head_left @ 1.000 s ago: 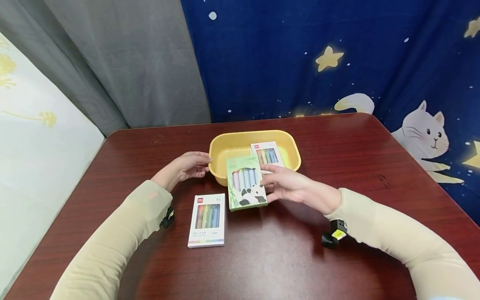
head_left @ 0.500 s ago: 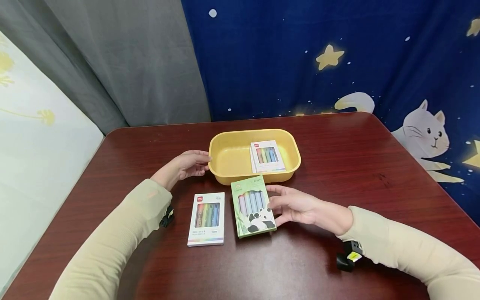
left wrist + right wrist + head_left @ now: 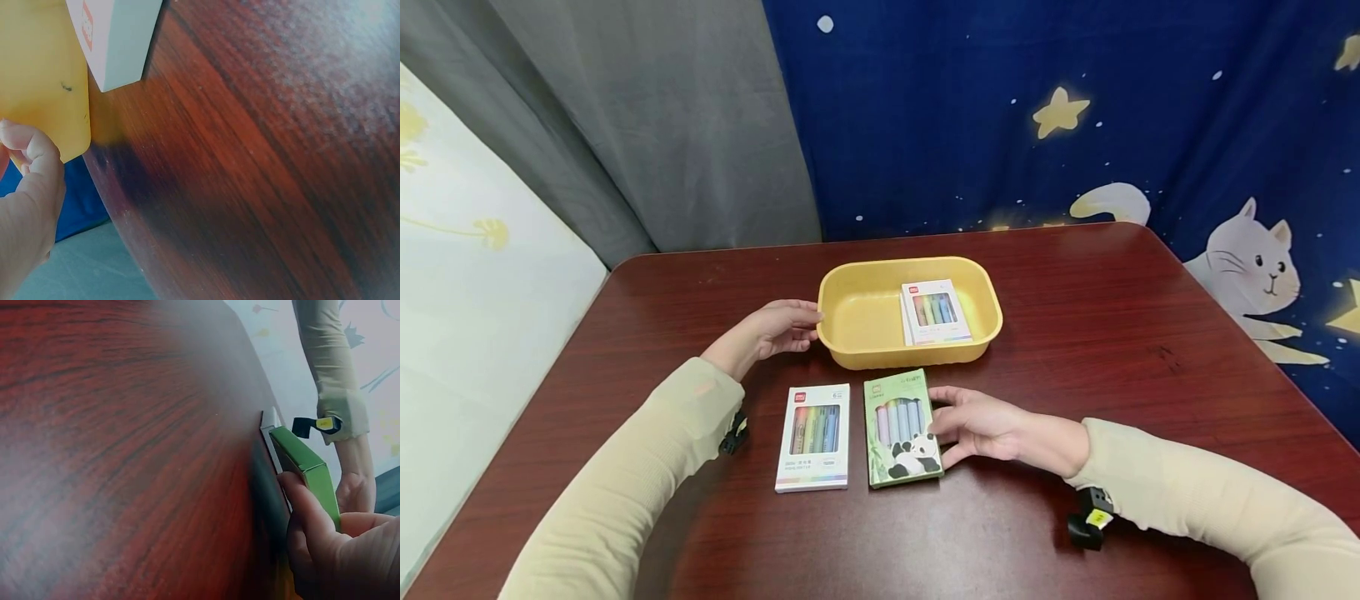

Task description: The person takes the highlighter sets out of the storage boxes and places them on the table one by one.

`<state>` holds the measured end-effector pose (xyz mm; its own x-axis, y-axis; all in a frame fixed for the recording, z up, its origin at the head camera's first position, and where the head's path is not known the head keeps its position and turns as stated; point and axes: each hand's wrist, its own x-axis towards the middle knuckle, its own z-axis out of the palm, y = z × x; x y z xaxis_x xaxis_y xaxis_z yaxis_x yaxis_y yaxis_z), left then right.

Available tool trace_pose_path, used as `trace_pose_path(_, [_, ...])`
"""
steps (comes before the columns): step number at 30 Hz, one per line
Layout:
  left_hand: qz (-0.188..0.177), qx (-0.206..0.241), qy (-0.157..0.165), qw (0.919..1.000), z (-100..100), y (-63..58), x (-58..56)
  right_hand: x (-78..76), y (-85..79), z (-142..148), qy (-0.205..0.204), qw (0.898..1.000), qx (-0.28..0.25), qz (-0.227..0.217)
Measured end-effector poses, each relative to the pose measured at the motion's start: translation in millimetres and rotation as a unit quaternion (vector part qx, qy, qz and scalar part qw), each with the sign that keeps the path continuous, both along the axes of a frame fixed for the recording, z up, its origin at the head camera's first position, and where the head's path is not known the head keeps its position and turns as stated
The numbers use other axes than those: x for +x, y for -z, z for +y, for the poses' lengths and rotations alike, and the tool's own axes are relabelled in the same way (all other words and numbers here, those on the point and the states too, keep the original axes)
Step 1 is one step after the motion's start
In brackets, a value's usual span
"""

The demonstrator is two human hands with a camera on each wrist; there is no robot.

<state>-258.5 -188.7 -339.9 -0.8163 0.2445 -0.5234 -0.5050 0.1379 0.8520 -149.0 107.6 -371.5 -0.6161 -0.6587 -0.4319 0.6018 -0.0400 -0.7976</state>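
In the head view my right hand [image 3: 977,425] grips the right side of a green highlighter box [image 3: 904,429] with a panda print. Its window shows several pastel pens. The right wrist view has the thumb and fingers on either side of the green box [image 3: 312,465], close over the table; whether it touches the table I cannot tell. My left hand [image 3: 778,327] holds the left end of a yellow plastic basin [image 3: 861,358] at its rim. A white highlighter box [image 3: 812,437] lies flat on the table, just left of the green one.
Inside the basin, toward its right end, lean white highlighter boxes [image 3: 936,312], one overlapping another. The dark red wooden table [image 3: 1075,300] ends at a rear edge before a grey curtain [image 3: 700,125] and a blue curtain [image 3: 940,108].
My right hand has brought the green box from over the basin's front rim toward me, lowering it beside the white box on the table. My left hand stays at the basin.
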Motion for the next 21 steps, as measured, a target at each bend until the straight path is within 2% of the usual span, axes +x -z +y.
trace_pose_path(9, [-0.001, 0.001, -0.004, 1.0000, 0.1, 0.6, -0.1, 0.6, 5.1, -5.1, 0.007, 1.000, 0.020, 0.012])
trace_pose_path(21, [0.001, -0.001, -0.002, 1.0000, -0.8, 1.6, -0.2, 0.8, 5.7, -14.0, -0.009, 0.998, 0.039, 0.040])
